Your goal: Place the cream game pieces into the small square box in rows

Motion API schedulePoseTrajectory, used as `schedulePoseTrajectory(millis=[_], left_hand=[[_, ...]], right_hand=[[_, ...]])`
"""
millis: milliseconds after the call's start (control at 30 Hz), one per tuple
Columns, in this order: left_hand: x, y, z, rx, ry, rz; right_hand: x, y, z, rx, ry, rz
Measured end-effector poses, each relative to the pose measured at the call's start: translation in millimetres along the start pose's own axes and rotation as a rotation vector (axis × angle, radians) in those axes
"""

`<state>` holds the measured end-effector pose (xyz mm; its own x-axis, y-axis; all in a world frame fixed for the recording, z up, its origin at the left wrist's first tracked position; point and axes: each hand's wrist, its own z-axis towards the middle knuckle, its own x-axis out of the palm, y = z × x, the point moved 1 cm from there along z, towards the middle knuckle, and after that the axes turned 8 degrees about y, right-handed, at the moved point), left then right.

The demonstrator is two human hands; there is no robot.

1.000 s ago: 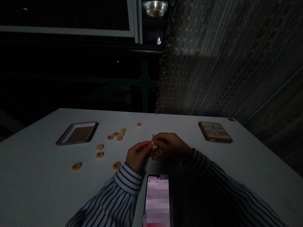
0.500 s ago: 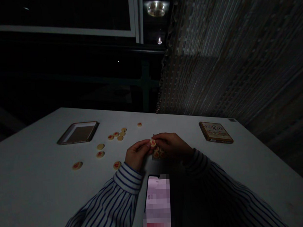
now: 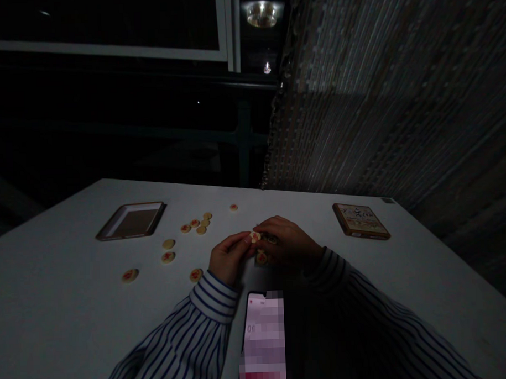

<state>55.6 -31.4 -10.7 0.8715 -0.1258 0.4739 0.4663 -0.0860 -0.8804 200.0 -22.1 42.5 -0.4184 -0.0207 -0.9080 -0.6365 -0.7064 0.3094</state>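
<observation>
Between thumb and fingers, my left hand (image 3: 229,258) pinches a round wooden piece (image 3: 255,237) with a red character. My right hand (image 3: 290,240) is curled just to the right, its fingertips close to that piece; whether it grips anything is hard to make out in the dark. Below the fingers lie more round pieces (image 3: 261,258), partly covered by my right hand. Several loose pieces are spread on the white table (image 3: 82,284) to the left, some with red characters, such as one (image 3: 130,275) at the far left, and some plain, such as one (image 3: 168,244).
An open shallow box tray (image 3: 132,221) lies at the back left. A flat printed box (image 3: 361,220) is at the back right. A lit phone (image 3: 262,333) rests in front of me between my forearms. A bead curtain (image 3: 349,97) hangs behind the table.
The fingers of my right hand have shifted slightly upward and cover more of the pieces beneath. My left hand keeps its pinch.
</observation>
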Motion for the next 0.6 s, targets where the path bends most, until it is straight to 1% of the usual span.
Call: schedulePoseTrajectory(millis=[133,267,367,467,600], left_hand=[[1.0,-1.2,0.2,0.003,-0.01,0.026],[0.7,-2.0,1.2,0.028,-0.092,0.159],[-1.3,-1.0,1.8,0.051,-0.132,0.319],[-3.2,0.5,1.8,0.067,-0.121,0.455],[-3.3,0.8,1.7,0.068,-0.11,0.552]], right_hand=[[-2.0,-1.5,-0.1,-0.015,0.006,-0.024],[-6.6,-8.8,-1.8,0.039,0.043,-0.072],[-9.4,-16.8,-3.8,0.089,0.1,-0.102],[-9.0,-24.3,-5.6,0.117,0.184,-0.135],[-4.0,-33.2,-7.4,0.171,0.319,-0.167]])
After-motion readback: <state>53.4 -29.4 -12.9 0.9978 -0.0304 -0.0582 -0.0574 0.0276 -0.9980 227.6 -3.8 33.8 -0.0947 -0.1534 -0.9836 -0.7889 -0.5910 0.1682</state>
